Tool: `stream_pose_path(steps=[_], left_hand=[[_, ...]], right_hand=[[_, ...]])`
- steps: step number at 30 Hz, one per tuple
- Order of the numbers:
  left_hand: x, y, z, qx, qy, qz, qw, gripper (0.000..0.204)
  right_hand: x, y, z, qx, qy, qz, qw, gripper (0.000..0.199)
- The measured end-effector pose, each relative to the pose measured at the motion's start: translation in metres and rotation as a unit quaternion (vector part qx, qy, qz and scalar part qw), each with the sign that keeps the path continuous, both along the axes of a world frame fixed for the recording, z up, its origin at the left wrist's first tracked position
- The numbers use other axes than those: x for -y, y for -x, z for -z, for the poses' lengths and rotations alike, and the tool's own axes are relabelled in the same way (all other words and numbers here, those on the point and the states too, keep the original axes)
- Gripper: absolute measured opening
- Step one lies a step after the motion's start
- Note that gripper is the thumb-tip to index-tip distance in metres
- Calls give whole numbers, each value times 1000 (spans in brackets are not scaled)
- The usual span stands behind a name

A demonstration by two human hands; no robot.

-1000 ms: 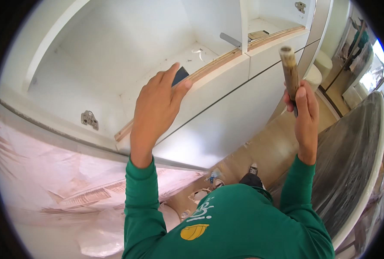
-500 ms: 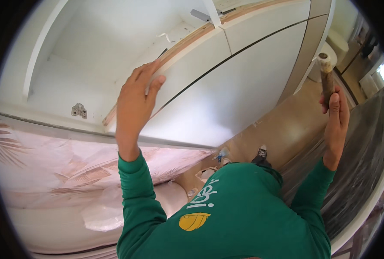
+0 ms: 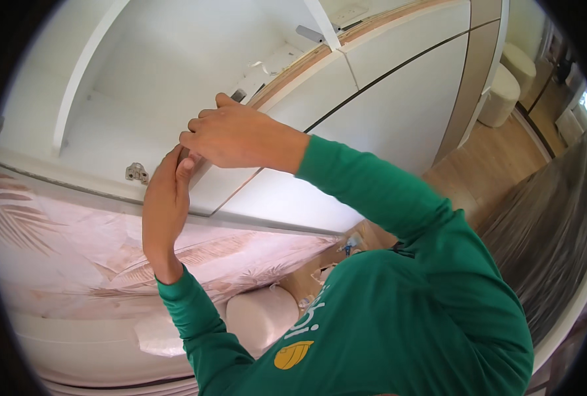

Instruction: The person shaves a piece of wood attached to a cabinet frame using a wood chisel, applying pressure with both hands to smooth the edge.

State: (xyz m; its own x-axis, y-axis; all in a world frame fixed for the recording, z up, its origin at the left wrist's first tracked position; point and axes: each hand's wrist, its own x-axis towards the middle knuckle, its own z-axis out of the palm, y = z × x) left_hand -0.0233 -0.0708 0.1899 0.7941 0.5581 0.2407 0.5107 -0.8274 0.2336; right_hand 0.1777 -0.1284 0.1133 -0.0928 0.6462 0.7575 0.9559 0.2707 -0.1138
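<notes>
Both my hands meet over the raw wooden edge [image 3: 287, 74] of a white cabinet [image 3: 399, 99]. My right hand [image 3: 240, 136] reaches across from the right, its back toward me and its fingers curled. A worn brown rod [image 3: 186, 154] shows only as a dark bit between the two hands; the rest is covered by them. Just below, my left hand [image 3: 166, 204] has its thumb and fingers closing about that bit. How firmly each hand grips it is hidden. Beside my right fingers lies a small grey piece [image 3: 238, 96]. A metal hinge [image 3: 137, 173] is fixed inside the cabinet near my left hand.
White uprights [image 3: 85, 72] divide the cabinet. A pink leaf-patterned covering [image 3: 62, 231] runs along the left, with a pale pouf [image 3: 261, 311] below it. Dark furniture under plastic film [image 3: 544, 224] stands at right. Cream stools [image 3: 501, 99] are beyond the cabinet's end.
My right hand has swung from the far right to the cabinet edge, bringing the brown rod. My left hand has moved down and left and its fingers have drawn in.
</notes>
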Motion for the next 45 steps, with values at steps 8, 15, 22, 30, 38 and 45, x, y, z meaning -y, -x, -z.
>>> stream_pose_path(steps=[8,15,22,30,38,45], left_hand=[[-54,0,19,42,4,71,997,49],[-57,-7,36,56,-64,76,993,44],[-47,-13,28,31,-94,54,994,40],[-40,-14,20,16,-118,57,991,35],[-42,-17,27,30,-127,66,989,34],[-46,-22,41,60,-129,89,986,33]], right_hand=[[-32,5,15,-58,5,1,998,21],[-20,0,14,-80,53,12,995,19],[-20,-4,15,-86,33,8,996,19],[-22,2,20,-98,22,14,995,19],[-19,-2,15,-94,48,7,994,14],[-9,-13,17,-73,48,23,996,16]])
